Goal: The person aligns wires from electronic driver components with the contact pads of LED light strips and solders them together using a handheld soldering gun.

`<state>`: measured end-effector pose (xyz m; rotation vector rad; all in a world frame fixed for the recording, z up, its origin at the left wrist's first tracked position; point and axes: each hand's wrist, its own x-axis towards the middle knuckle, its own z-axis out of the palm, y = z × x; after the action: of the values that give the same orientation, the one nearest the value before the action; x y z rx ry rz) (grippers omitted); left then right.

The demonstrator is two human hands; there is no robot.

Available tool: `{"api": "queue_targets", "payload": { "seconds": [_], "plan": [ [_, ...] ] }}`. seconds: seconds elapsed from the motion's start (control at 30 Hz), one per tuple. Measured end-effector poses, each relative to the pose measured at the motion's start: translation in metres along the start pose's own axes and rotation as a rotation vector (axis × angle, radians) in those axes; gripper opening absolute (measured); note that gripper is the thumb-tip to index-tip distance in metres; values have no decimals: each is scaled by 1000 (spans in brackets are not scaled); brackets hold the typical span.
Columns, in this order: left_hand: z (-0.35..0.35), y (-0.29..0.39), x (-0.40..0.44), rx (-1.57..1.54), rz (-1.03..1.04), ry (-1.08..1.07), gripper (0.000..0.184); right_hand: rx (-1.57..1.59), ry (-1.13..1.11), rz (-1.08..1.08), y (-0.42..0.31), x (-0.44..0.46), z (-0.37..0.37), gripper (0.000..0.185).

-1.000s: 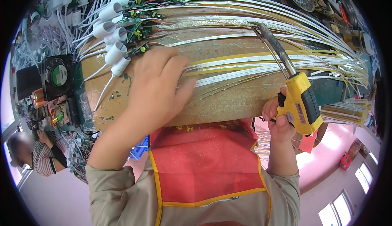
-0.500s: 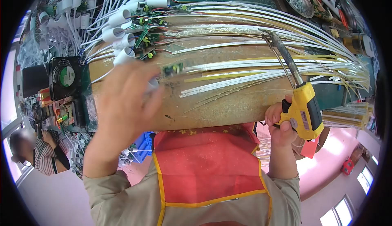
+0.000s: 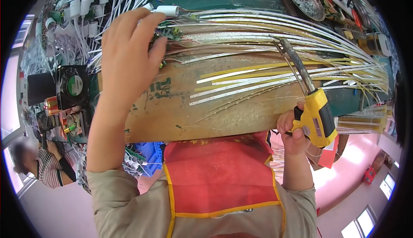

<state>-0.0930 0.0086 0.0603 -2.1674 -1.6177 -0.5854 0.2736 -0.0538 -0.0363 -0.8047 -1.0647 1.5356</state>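
My right hand [image 3: 294,130] is wrapped round the grip of a yellow and black soldering gun [image 3: 317,117], its metal tip pointing up and left over the strips. My left hand [image 3: 129,53] hangs over the row of white plastic caps and green circuit boards [image 3: 172,32], with the thumb apart from the bent fingers. Nothing shows in it, though it hides most of the row. One white cap [image 3: 167,10] stays visible above the fingers. Wires run from the boards to long white LED strips [image 3: 245,38]. Loose strips [image 3: 232,92] lie nearer me on the brown board [image 3: 223,126].
A black fan [image 3: 72,87] stands at the left, near a dense bundle of white caps and cables [image 3: 81,16]. A metal dish [image 3: 305,0] sits at the back right. Below the table is a blue crate [image 3: 150,158]. Another person [image 3: 49,165] sits far left.
My left hand has moved up and away from me to the row of caps. The board near it has left the middle of the brown board. The soldering gun has barely moved.
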Motion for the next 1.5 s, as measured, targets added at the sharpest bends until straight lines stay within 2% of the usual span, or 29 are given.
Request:
{"api": "queue_targets", "payload": {
  "seconds": [0.1, 0.2, 0.3, 0.4, 0.8, 1.0, 1.2, 1.4, 1.5],
  "plan": [
    [-3, 18, -17, -202, 50, -51, 21, 6, -21, 29, 0, 1, -2, 77],
    [5, 35, -39, -401, -34, -287, 18, 4, -25, 47, -1, 1, -2, 78],
    [23, 45, -49, -478, -78, -452, 15, -7, -20, 54, -1, 1, -3, 77],
    [22, 53, -42, -482, -114, -496, 16, -15, -10, 51, -2, 1, -2, 77],
    [30, 58, -27, -428, -80, -522, 11, -5, -12, 36, -2, 2, -1, 75],
    [36, 69, -29, -289, -43, -501, 10, 12, -18, 12, -1, 2, 0, 74],
    [37, 64, -33, -409, -100, -440, 8, 4, -9, 0, 0, 2, 1, 75],
    [22, 55, -33, -873, -517, -531, 16, 6, -1, -2, -1, 2, 2, 76],
    [25, 44, -34, -1391, -972, -806, 16, -1, 0, -9, -1, 2, 1, 75]
  ]
}}
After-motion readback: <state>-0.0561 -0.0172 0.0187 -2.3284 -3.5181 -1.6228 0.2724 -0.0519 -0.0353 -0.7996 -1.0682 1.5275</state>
